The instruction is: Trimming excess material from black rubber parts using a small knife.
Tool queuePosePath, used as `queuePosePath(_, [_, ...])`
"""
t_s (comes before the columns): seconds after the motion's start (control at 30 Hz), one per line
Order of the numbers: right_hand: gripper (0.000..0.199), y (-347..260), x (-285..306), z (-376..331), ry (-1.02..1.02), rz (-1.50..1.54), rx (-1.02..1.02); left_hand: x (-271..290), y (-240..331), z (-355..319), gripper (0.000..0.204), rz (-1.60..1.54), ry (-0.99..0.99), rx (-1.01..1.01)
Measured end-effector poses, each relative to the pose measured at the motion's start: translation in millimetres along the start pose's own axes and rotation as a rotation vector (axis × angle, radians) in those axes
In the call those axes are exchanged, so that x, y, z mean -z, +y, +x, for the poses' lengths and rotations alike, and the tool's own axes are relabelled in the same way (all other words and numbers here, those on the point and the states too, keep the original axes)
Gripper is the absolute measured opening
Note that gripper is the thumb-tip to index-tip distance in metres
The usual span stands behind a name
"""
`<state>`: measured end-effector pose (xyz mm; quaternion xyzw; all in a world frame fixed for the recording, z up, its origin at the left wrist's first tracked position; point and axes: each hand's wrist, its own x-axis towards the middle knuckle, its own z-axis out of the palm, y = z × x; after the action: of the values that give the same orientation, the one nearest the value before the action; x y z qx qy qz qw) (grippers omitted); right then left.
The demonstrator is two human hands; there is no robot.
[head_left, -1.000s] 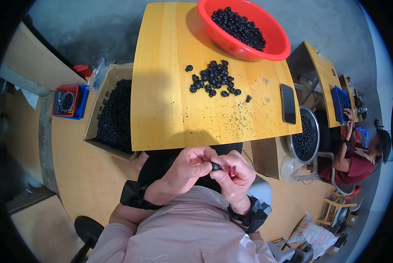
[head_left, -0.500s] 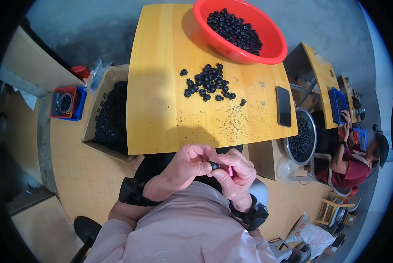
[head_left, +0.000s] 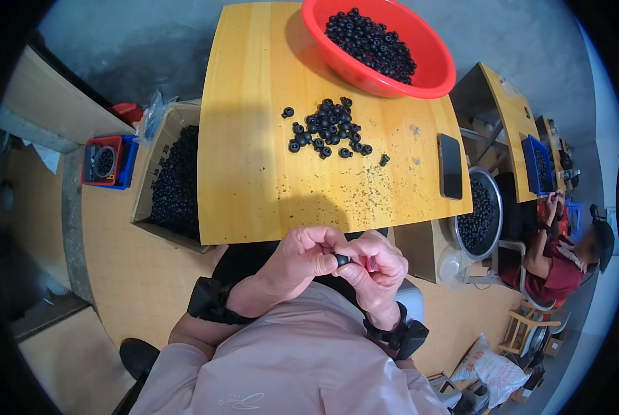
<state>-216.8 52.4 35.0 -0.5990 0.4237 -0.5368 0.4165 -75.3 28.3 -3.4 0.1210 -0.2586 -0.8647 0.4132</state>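
Black bead [head_left: 341, 260] pinched between left hand [head_left: 302, 259] and right hand [head_left: 373, 271]

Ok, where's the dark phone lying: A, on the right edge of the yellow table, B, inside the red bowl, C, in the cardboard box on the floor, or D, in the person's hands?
A: the phone lies flat on the yellow table near its right edge, apart from the red bowl and the loose pile of black pieces.

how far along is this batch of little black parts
Hard to say what is done: the cardboard box beside the table holds many black parts. In hand: the left hand and right hand pinch one black part. Left: a small pile and a well-filled red basin.
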Motion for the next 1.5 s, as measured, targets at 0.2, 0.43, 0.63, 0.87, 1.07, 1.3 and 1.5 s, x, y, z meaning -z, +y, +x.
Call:
queuePosePath(0.2, [0.021, 5.1, 0.7, 0.8, 0.045, 0.005, -0.004, -9.6, 3.5, 5.7, 0.022, -0.076, 0.034, -0.008])
queuePosePath(0.43, [0.027, 1.4, 13.4, -7.1, 0.070, 0.016, -0.070, -5.0, 9.1, 9.1, 0.020, 0.050, 0.091, -0.078])
queuePosePath(0.63, [0.025, -5.1, 10.9, 3.8, -0.033, -0.262, 0.105, -3.0, 3.9, 12.1, 0.026, 0.088, 0.129, -0.072])
queuePosePath(0.87, [0.023, -4.3, 10.0, 6.9, -0.024, -0.288, 0.113, -3.5, 5.6, 13.3, 0.031, 0.030, 0.116, -0.055])
queuePosePath(1.07, [0.023, -0.7, 13.3, 7.9, -0.024, -0.301, 0.104, 1.5, 2.4, 13.2, 0.032, 0.029, 0.184, -0.013])
queuePosePath(1.3, [0.024, -0.5, 12.2, 6.8, -0.027, -0.311, 0.097, 2.9, 1.4, 13.5, 0.033, -0.007, 0.171, -0.030])
queuePosePath(1.5, [0.025, -1.4, 12.1, 3.4, -0.028, -0.303, 0.060, 0.6, 1.5, 13.5, 0.032, 0.018, 0.194, -0.011])
